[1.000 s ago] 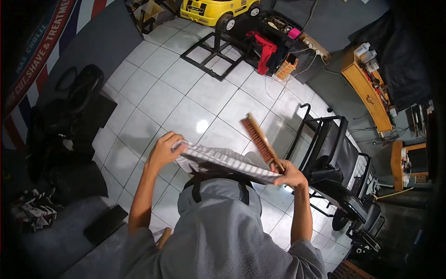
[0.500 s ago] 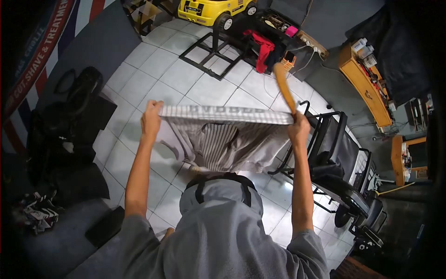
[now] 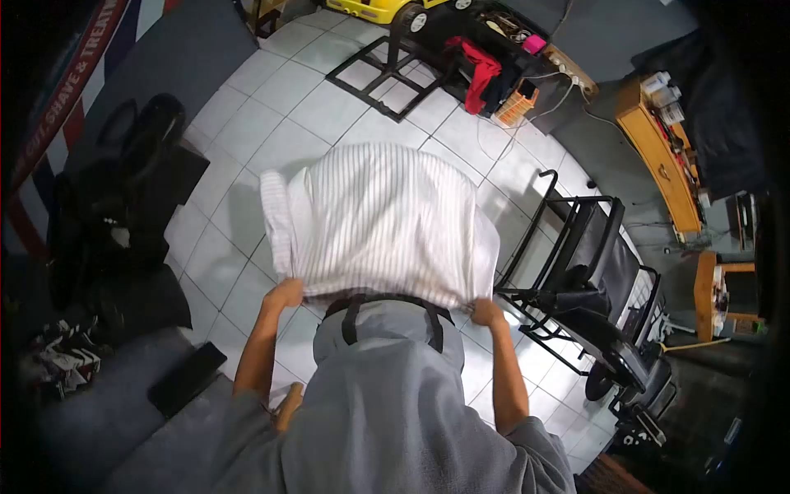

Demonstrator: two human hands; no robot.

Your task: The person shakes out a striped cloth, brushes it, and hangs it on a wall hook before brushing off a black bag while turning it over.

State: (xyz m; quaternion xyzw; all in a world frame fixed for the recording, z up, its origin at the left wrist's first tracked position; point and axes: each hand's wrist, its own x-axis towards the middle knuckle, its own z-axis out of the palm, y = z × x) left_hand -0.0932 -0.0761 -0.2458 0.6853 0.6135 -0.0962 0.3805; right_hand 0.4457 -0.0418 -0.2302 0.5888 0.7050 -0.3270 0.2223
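Seen from the head camera, my left hand and my right hand are each closed tight on a near corner of the striped cloth. The cloth balloons out in front of me, above the white tiled floor and just beside the black chair on my right. To handle this well, I judge that both pinches should be firm and level. My hands should be wide apart so the near edge runs taut, and the cloth's right side should clear the chair's armrest so it cannot snag. As for containers, an orange crate stands on the floor next to a red garment, but what it holds is too small to tell. The wooden shelf at far right carries a few white bottles, their contents hidden.
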